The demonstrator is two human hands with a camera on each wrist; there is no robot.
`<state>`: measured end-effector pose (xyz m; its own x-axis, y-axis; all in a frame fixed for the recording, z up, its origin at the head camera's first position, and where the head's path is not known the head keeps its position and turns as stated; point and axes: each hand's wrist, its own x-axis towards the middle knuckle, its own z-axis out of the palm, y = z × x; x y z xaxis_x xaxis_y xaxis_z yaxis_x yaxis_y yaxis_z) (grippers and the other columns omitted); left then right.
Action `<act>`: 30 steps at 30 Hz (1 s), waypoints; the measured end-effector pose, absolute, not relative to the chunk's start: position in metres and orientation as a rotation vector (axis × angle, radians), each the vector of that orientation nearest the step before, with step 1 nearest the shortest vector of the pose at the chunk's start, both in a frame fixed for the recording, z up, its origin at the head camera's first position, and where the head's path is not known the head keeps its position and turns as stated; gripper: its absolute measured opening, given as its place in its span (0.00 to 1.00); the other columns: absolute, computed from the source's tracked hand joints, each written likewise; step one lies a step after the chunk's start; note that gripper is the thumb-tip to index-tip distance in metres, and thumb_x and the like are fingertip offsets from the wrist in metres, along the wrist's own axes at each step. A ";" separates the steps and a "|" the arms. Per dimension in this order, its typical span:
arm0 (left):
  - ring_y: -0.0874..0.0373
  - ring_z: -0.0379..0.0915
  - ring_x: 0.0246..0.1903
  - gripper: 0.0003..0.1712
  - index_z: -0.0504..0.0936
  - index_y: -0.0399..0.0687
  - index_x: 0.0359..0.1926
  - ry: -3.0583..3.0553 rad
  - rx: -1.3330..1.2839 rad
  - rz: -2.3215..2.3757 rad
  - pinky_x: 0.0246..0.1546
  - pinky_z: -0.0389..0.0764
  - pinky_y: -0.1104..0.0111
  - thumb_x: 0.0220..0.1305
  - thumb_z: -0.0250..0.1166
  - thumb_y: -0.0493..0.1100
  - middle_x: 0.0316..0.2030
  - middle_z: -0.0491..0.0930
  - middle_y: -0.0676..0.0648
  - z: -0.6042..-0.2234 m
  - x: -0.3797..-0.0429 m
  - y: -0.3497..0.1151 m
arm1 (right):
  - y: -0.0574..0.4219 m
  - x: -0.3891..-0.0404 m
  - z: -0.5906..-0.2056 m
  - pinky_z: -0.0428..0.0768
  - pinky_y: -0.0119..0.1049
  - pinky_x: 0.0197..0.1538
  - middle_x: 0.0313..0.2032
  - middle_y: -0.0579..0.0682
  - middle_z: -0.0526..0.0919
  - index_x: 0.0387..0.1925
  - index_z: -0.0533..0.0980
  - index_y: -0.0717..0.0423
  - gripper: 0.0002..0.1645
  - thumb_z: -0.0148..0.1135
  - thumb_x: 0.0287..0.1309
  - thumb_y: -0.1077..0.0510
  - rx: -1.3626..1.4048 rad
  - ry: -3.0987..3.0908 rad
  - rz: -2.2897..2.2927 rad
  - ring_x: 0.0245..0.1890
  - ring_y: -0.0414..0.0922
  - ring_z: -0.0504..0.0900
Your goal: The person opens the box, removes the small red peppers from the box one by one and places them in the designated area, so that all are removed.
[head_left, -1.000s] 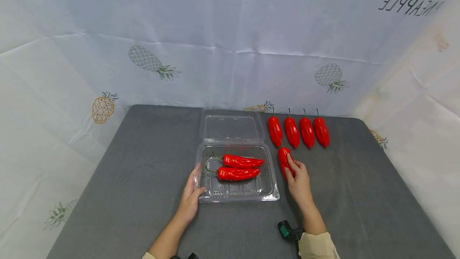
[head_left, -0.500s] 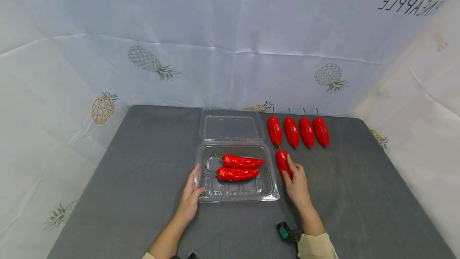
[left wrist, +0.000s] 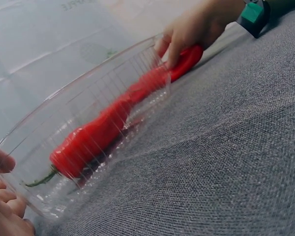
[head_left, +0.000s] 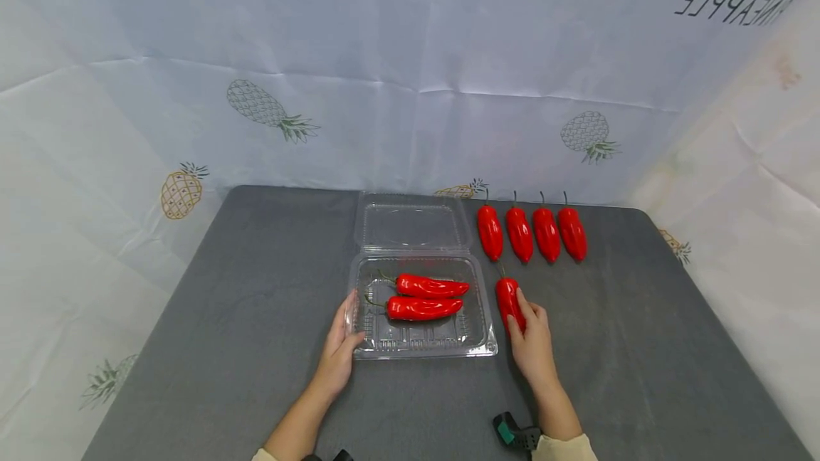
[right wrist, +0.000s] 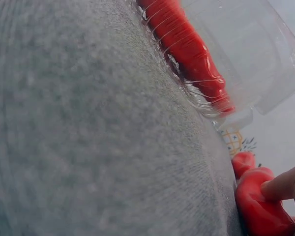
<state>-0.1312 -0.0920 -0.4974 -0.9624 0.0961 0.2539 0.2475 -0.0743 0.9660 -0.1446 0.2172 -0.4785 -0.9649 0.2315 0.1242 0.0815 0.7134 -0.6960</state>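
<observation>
A clear plastic clamshell container (head_left: 442, 336) lies with its lid folded back on the grey table. Inside it two red chili peppers (head_left: 424, 309) lie side by side, stems to the left. My left hand (head_left: 336, 356) holds the container by its left wall, with the thumb at the near corner. To the container's right, my right hand (head_left: 533, 351) grips another red chili pepper (head_left: 508, 299) between thumb and fingers, its stem pointing away from me. In the right wrist view the thumb presses on that pepper (right wrist: 258, 209). My right palm is mostly hidden.
Several more red chili peppers (head_left: 533, 235) stand in a row at the back right, stems toward the far edge. The lid (head_left: 410, 225) extends toward the rear of the grey table (head_left: 282, 269). A white pineapple-print cloth (head_left: 410, 134) hangs behind and at the sides.
My right hand has drawn the gripped pepper toward me, away from the back row, with a small sideways shift. The left hand and the container stay in place.
</observation>
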 end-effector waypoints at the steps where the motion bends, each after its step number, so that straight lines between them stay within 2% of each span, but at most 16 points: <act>1: 0.69 0.44 0.69 0.38 0.47 0.27 0.68 -2.065 -0.377 -2.193 0.62 0.48 0.90 0.54 0.43 0.21 0.69 0.44 0.26 -0.497 -0.131 -0.092 | 0.217 -0.145 -0.478 0.71 0.59 0.55 0.51 0.70 0.67 0.66 0.60 0.65 0.33 0.54 0.59 0.66 -0.255 -2.719 1.089 0.51 0.63 0.69; 5: 0.63 0.44 0.70 0.38 0.47 0.27 0.68 -2.063 -0.379 -2.187 0.62 0.48 0.89 0.54 0.43 0.21 0.68 0.45 0.26 -0.497 -0.131 -0.093 | 0.215 -0.145 -0.477 0.72 0.59 0.55 0.54 0.69 0.65 0.67 0.58 0.63 0.35 0.54 0.59 0.65 -0.277 -2.737 1.122 0.53 0.63 0.67; 7: 0.63 0.45 0.70 0.38 0.47 0.27 0.68 -2.055 -0.392 -2.182 0.62 0.48 0.89 0.54 0.43 0.21 0.68 0.45 0.25 -0.498 -0.131 -0.093 | 0.215 -0.146 -0.476 0.72 0.60 0.56 0.57 0.68 0.64 0.68 0.56 0.62 0.36 0.54 0.59 0.64 -0.296 -2.761 1.141 0.54 0.63 0.66; 12: 0.76 0.45 0.67 0.37 0.47 0.25 0.67 -2.034 -0.436 -2.178 0.62 0.48 0.90 0.53 0.42 0.21 0.68 0.44 0.23 -0.498 -0.131 -0.093 | 0.214 -0.147 -0.476 0.70 0.61 0.57 0.61 0.68 0.62 0.70 0.53 0.61 0.40 0.57 0.58 0.62 -0.330 -2.785 1.173 0.58 0.63 0.64; 21: 0.77 0.45 0.66 0.38 0.47 0.27 0.68 -2.066 -0.379 -2.198 0.62 0.48 0.90 0.54 0.43 0.21 0.69 0.44 0.26 -0.496 -0.131 -0.093 | 0.215 -0.148 -0.475 0.66 0.62 0.60 0.64 0.68 0.60 0.69 0.52 0.64 0.41 0.58 0.57 0.63 -0.310 -2.761 1.203 0.61 0.64 0.63; 26: 0.74 0.43 0.66 0.38 0.47 0.28 0.69 -2.091 -0.354 -2.200 0.61 0.47 0.90 0.54 0.42 0.22 0.70 0.45 0.28 -0.494 -0.131 -0.093 | 0.216 -0.148 -0.476 0.65 0.62 0.61 0.64 0.68 0.60 0.69 0.52 0.64 0.41 0.58 0.57 0.62 -0.307 -2.753 1.199 0.62 0.64 0.62; 30: 0.64 0.41 0.69 0.38 0.46 0.29 0.69 -2.101 -0.343 -2.205 0.61 0.47 0.90 0.54 0.42 0.22 0.70 0.44 0.28 -0.494 -0.131 -0.093 | 0.217 -0.148 -0.477 0.66 0.61 0.61 0.64 0.67 0.60 0.69 0.53 0.64 0.41 0.58 0.57 0.62 -0.309 -2.747 1.206 0.62 0.64 0.62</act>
